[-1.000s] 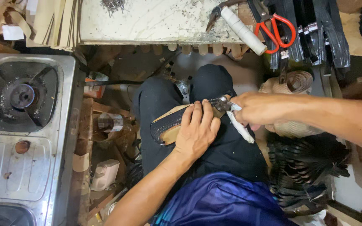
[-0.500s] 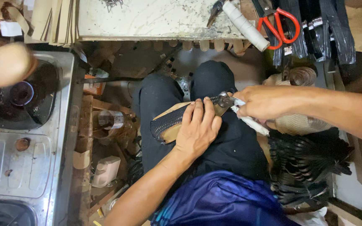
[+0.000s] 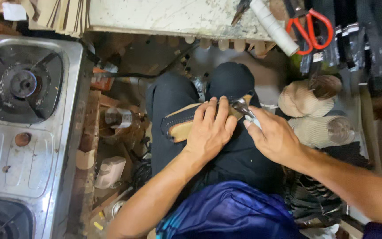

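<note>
Gas stove (image 3: 23, 115) left; red scissors (image 3: 310, 28), perhaps tape roll (image 3: 274, 26).

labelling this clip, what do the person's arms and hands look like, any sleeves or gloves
Both the left hand and right hand are bare, with no gloves, rings or watch in view. Both forearms are uncovered as far as the frame shows; no sleeve reaches them.

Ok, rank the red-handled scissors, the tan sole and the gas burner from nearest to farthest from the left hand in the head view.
1. The tan sole: on the lap, under the left hand.
2. The red-handled scissors: up and to the right, on the bench.
3. The gas burner: far off on the stove, on the other side.
</note>
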A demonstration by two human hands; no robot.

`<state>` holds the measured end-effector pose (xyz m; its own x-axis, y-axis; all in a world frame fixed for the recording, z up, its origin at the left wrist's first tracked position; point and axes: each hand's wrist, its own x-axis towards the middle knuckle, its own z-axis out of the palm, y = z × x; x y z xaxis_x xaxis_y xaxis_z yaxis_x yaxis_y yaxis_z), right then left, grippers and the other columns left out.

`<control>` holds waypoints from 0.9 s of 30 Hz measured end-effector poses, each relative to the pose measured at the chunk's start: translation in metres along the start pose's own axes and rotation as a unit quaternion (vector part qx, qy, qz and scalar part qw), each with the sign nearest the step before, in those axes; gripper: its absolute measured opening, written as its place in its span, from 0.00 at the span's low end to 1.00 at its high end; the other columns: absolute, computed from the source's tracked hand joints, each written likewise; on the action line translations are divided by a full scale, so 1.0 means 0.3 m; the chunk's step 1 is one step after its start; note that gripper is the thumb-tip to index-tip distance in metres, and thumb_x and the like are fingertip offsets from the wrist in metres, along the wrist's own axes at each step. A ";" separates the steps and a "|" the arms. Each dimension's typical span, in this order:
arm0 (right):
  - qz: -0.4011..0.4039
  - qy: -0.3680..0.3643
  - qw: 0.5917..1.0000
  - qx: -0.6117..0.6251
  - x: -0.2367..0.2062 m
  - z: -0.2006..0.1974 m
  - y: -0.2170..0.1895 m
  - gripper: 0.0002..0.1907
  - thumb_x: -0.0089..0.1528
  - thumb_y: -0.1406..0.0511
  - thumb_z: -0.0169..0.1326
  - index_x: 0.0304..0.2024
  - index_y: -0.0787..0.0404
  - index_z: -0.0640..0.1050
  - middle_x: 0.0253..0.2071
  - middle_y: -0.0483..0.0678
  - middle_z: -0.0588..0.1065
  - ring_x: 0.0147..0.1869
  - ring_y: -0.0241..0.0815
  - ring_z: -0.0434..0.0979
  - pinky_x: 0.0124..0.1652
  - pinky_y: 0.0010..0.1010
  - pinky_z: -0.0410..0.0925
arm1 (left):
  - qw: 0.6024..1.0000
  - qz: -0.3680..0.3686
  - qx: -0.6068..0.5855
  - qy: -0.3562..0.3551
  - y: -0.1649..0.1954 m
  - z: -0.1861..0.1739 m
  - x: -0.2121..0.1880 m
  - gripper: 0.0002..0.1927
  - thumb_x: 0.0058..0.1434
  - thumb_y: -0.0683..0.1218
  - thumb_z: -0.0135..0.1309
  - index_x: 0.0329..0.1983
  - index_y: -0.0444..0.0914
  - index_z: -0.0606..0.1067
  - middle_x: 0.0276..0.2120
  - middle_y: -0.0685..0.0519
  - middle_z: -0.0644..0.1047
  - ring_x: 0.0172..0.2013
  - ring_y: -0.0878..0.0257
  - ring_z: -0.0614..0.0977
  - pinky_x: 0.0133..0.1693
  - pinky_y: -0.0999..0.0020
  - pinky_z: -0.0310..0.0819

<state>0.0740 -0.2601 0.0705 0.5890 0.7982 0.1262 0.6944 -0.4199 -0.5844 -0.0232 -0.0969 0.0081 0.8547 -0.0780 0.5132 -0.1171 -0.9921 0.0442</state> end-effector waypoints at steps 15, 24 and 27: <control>0.093 -0.131 0.984 -0.077 -0.062 -0.059 0.089 0.21 0.61 0.62 0.56 0.54 0.65 0.73 0.30 0.59 0.79 0.34 0.59 0.81 0.33 0.47 0.72 | 0.995 0.086 0.006 -0.048 -0.008 0.012 -0.003 0.15 0.61 0.49 0.51 0.49 0.41 0.78 0.59 0.46 0.75 0.58 0.42 0.76 0.56 0.51 0.69; 0.224 -0.054 0.919 0.321 -0.220 -0.051 0.176 0.38 0.60 0.65 0.60 0.72 0.64 0.65 0.30 0.48 0.70 0.29 0.35 0.69 0.32 0.30 0.65 | 0.995 0.103 0.011 -0.007 -0.019 0.012 -0.045 0.14 0.62 0.49 0.51 0.47 0.40 0.80 0.58 0.45 0.74 0.59 0.40 0.74 0.58 0.50 0.68; 0.380 -0.132 0.851 0.338 -0.219 -0.012 0.183 0.26 0.65 0.65 0.54 0.66 0.61 0.71 0.29 0.53 0.74 0.28 0.40 0.72 0.30 0.33 0.67 | 0.994 0.109 0.011 -0.005 -0.005 0.017 -0.050 0.14 0.63 0.49 0.51 0.47 0.39 0.80 0.58 0.45 0.74 0.59 0.40 0.74 0.58 0.49 0.69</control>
<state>0.0750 -0.3371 0.0331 0.5859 0.5139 -0.6266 -0.2940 -0.5858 -0.7553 -0.0332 -0.0949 -0.0041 0.8156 -0.2930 0.4990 -0.2893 -0.9533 -0.0869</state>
